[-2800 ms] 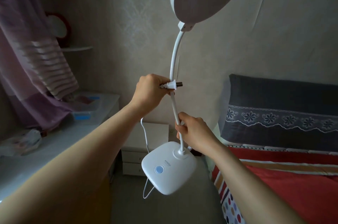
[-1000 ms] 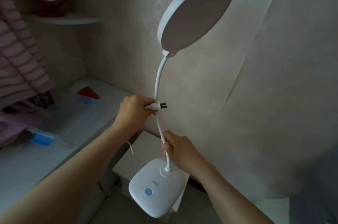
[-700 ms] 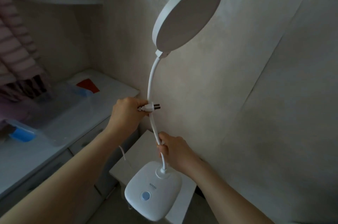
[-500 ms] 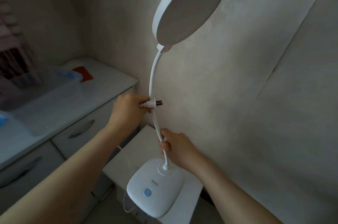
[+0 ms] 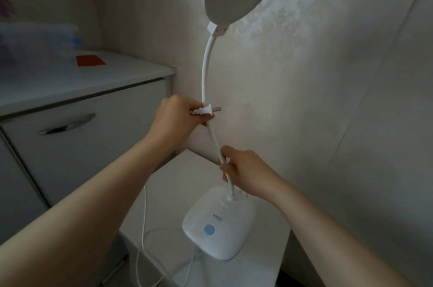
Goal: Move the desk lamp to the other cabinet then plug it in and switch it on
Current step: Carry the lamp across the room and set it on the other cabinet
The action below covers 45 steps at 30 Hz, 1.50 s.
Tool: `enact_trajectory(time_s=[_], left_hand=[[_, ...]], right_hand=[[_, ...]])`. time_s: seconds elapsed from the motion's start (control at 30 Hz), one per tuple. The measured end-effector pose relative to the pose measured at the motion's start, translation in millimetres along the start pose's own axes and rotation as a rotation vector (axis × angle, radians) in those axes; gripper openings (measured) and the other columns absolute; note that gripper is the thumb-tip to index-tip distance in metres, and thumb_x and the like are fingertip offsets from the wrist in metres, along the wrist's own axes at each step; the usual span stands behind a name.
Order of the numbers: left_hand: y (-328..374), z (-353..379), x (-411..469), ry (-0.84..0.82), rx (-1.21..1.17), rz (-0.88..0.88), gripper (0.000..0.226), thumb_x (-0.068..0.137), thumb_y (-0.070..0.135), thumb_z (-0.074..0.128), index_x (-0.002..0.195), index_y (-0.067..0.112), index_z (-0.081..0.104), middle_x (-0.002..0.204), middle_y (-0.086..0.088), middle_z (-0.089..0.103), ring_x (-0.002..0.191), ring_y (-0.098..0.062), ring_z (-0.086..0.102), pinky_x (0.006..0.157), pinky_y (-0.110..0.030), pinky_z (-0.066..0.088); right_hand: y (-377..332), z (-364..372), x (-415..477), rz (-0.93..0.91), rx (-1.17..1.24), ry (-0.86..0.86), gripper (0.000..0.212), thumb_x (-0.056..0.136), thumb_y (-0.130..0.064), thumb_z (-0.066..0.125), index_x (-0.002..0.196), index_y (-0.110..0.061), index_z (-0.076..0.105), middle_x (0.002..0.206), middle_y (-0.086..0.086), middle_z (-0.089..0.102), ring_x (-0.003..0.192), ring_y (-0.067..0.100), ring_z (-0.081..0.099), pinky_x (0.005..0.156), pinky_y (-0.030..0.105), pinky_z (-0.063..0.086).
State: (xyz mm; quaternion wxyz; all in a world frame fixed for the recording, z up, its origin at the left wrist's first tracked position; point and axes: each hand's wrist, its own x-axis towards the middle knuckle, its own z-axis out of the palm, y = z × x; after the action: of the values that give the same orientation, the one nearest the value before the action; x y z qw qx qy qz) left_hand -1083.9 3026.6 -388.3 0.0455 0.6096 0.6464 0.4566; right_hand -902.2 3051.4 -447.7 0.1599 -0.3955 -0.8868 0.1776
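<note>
A person's right hand [image 5: 248, 173] grasps the desk lamp [image 5: 220, 221] by its upright neck over the low cabinet [image 5: 164, 183], while the left hand [image 5: 174, 120], above it, clenches the plug [image 5: 206, 111], prongs toward the wall.

**Lettering on the lamp base, too blurred to read**

The only marking in view is a short line of small grey lettering [image 5: 218, 218] on the top face of the desk lamp's white base [image 5: 219, 223]. It sits at about 1 o'clock from the round blue button [image 5: 209, 229]. The characters are too small and soft to make out. No other text, number or sign can be read.
</note>
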Motion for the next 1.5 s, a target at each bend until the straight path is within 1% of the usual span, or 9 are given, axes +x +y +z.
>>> enact_trajectory(time_s=[0.17, 0.27, 0.4, 0.63, 0.73, 0.93, 1.07, 1.27, 1.5], left_hand=[[-24, 26, -27, -0.085, -0.116, 0.042, 0.010, 0.080, 0.024, 0.072, 0.081, 0.017, 0.079, 0.085, -0.003, 0.077, 0.081, -0.007, 0.066, 0.076, -0.023, 0.049], [-33, 43, -42, -0.193, -0.213, 0.068, 0.007, 0.080, 0.022, 0.072, 0.078, 0.020, 0.078, 0.060, 0.016, 0.069, 0.056, 0.008, 0.052, 0.054, -0.011, 0.038], [-28, 52, -42, -0.196, -0.292, 0.077, 0.005, 0.079, 0.021, 0.073, 0.078, 0.021, 0.078, 0.080, -0.005, 0.077, 0.071, -0.009, 0.058, 0.066, -0.027, 0.040], [-24, 57, -49, -0.147, -0.313, 0.100, 0.005, 0.078, 0.018, 0.074, 0.075, 0.020, 0.078, 0.067, 0.012, 0.070, 0.061, 0.009, 0.055, 0.059, -0.012, 0.039], [-23, 62, -58, -0.168, -0.334, 0.093, 0.005, 0.080, 0.015, 0.072, 0.079, 0.015, 0.078, 0.085, -0.001, 0.076, 0.076, -0.005, 0.065, 0.070, -0.024, 0.047], [-35, 73, -73, -0.268, -0.318, 0.091, 0.010, 0.081, 0.019, 0.072, 0.084, 0.027, 0.078, 0.083, 0.003, 0.077, 0.078, -0.006, 0.069, 0.075, -0.027, 0.054], [-62, 84, -88, -0.357, -0.067, 0.056, 0.007, 0.079, 0.018, 0.073, 0.075, 0.023, 0.077, 0.067, 0.003, 0.071, 0.056, 0.004, 0.054, 0.057, -0.021, 0.040], [-102, 116, -131, -0.807, 0.395, -0.047, 0.012, 0.076, 0.026, 0.063, 0.080, 0.015, 0.061, 0.089, -0.009, 0.062, 0.087, -0.024, 0.060, 0.071, -0.028, 0.042], [-107, 135, -133, -0.777, 0.498, -0.103, 0.019, 0.081, 0.018, 0.056, 0.085, 0.006, 0.070, 0.095, -0.014, 0.071, 0.089, -0.028, 0.066, 0.068, -0.027, 0.044]], right_hand=[[25, 18, -10, -0.009, 0.039, 0.080, 0.008, 0.092, -0.017, 0.047, 0.085, -0.018, 0.050, 0.076, 0.001, 0.073, 0.073, 0.020, 0.069, 0.074, 0.041, 0.056], [33, 17, -18, 0.028, 0.093, 0.102, 0.014, 0.092, -0.017, 0.047, 0.081, -0.024, 0.050, 0.070, -0.005, 0.072, 0.068, 0.010, 0.070, 0.075, 0.039, 0.058], [31, 9, -22, 0.063, 0.136, 0.064, 0.014, 0.092, -0.017, 0.047, 0.081, -0.024, 0.053, 0.067, -0.007, 0.072, 0.065, 0.008, 0.070, 0.076, 0.041, 0.060], [34, 9, -36, 0.095, 0.264, 0.032, 0.011, 0.095, -0.018, 0.048, 0.088, -0.021, 0.056, 0.078, 0.005, 0.074, 0.072, 0.015, 0.073, 0.076, 0.039, 0.062], [36, 10, -44, 0.094, 0.299, 0.004, 0.009, 0.097, -0.018, 0.049, 0.092, -0.020, 0.056, 0.082, 0.007, 0.074, 0.076, 0.014, 0.073, 0.076, 0.035, 0.062], [37, 15, -51, 0.078, 0.280, -0.018, 0.010, 0.097, -0.020, 0.049, 0.103, -0.022, 0.058, 0.086, 0.004, 0.075, 0.081, 0.010, 0.073, 0.079, 0.033, 0.062], [36, 20, -55, 0.054, 0.294, -0.012, 0.009, 0.096, -0.020, 0.050, 0.093, -0.026, 0.057, 0.083, 0.004, 0.075, 0.078, 0.011, 0.073, 0.079, 0.035, 0.062], [32, 8, -58, 0.048, 0.314, 0.025, 0.015, 0.095, -0.015, 0.050, 0.084, -0.023, 0.053, 0.079, 0.008, 0.074, 0.077, 0.019, 0.072, 0.078, 0.037, 0.062], [30, 14, -57, 0.036, 0.282, 0.005, 0.013, 0.094, -0.018, 0.049, 0.084, -0.025, 0.054, 0.079, 0.007, 0.074, 0.075, 0.015, 0.072, 0.078, 0.036, 0.062]])
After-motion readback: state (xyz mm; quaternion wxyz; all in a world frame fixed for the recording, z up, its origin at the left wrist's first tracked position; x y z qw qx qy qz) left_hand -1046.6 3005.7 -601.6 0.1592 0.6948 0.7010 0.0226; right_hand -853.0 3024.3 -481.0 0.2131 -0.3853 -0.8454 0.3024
